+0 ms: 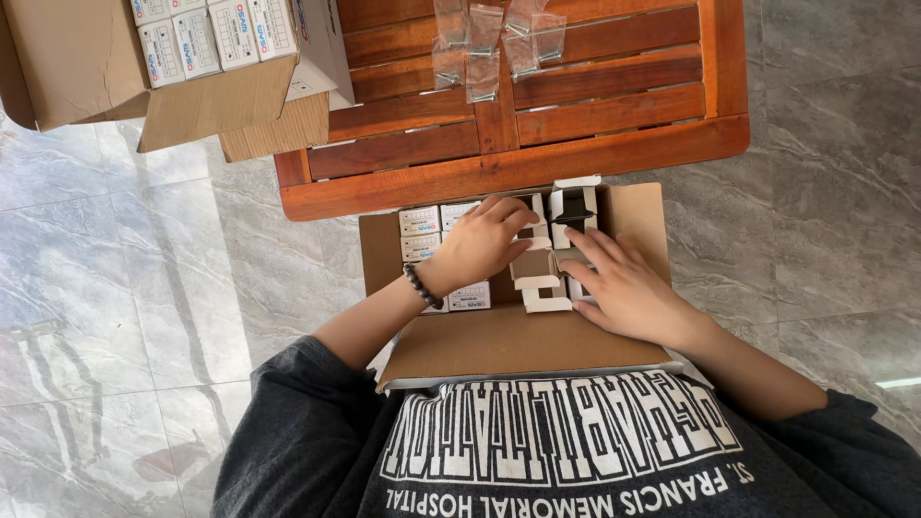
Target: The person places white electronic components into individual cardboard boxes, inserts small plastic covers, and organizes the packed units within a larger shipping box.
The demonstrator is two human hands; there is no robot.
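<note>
Both hands down in the lap carton: left hand fingers spread flat on packed small white boxes, right hand loosely touching open-flapped box—light, crushable card, likely best pinched by its sides.

Wood slat tabletop w/ clear plastic bags on top, open carton of white boxes at its left edge, grey marble floor.

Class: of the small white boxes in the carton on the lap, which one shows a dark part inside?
The open box at the carton's far right corner; the others show none.
</note>
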